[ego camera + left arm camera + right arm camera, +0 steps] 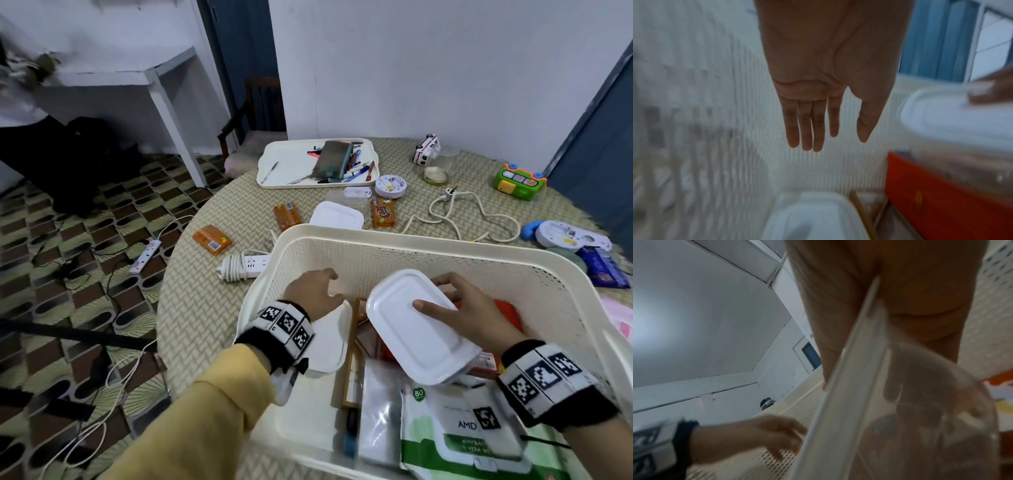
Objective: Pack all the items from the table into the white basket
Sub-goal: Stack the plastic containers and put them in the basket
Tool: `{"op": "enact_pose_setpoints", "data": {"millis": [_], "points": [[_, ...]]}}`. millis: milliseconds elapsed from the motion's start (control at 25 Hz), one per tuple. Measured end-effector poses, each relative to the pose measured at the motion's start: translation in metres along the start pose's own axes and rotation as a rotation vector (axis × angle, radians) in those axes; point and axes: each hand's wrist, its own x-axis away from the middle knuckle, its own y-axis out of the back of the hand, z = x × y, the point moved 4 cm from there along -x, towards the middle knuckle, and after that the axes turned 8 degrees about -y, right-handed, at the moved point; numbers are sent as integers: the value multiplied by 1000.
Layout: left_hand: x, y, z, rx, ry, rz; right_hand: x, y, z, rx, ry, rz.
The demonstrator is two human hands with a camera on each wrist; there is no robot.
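The white perforated basket (411,241) stands at the near edge of the round table. My right hand (455,301) grips a clear container with a white lid (411,339), tilted, over the basket's middle; the thumb lies on the lid and the fingers curl round its far edge. The right wrist view shows the lid edge (838,402) and the clear body (931,426). My left hand (318,287) hovers inside the basket's left end, fingers straight (813,126), holding nothing. Below it lies a second white-lidded container (329,346) (813,216).
Inside the basket lie a wipes pack (462,435), a red box (510,315) and a wooden frame (352,359). On the table lie a third lidded container (337,215), orange packets (212,239), a power strip (245,267), a pen tray (274,161), a cable (462,212) and toys (519,181).
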Motion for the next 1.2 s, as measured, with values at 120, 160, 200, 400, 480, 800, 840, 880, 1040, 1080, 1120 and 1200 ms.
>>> {"op": "enact_pose_setpoints", "data": {"millis": [120,160,200,400,480,800,840,880,1040,1080,1120,1200], "points": [[27,58,-14,-69,-76,-150,-7,-20,9,-6,31,78],[37,75,-15,-81,-91,-193,-9,-27,14,-4,38,92],[47,91,-14,-89,-104,-230,-10,-34,21,-3,51,104],[90,115,18,-134,-35,-61,-15,-75,45,329,111,79],[108,98,36,-49,28,69,-19,-99,45,399,104,125],[135,46,66,641,19,-293,-21,-155,25,267,23,185],[135,42,69,647,25,-332,-20,-155,27,268,62,145],[136,38,71,658,28,-368,-16,-152,31,305,131,86],[137,31,76,727,31,-449,14,-159,53,703,568,238],[136,31,75,734,31,-457,19,-167,52,780,601,332],[136,30,75,738,28,-463,20,-174,48,836,592,390],[136,29,77,741,25,-471,20,-185,46,873,569,389]]}}
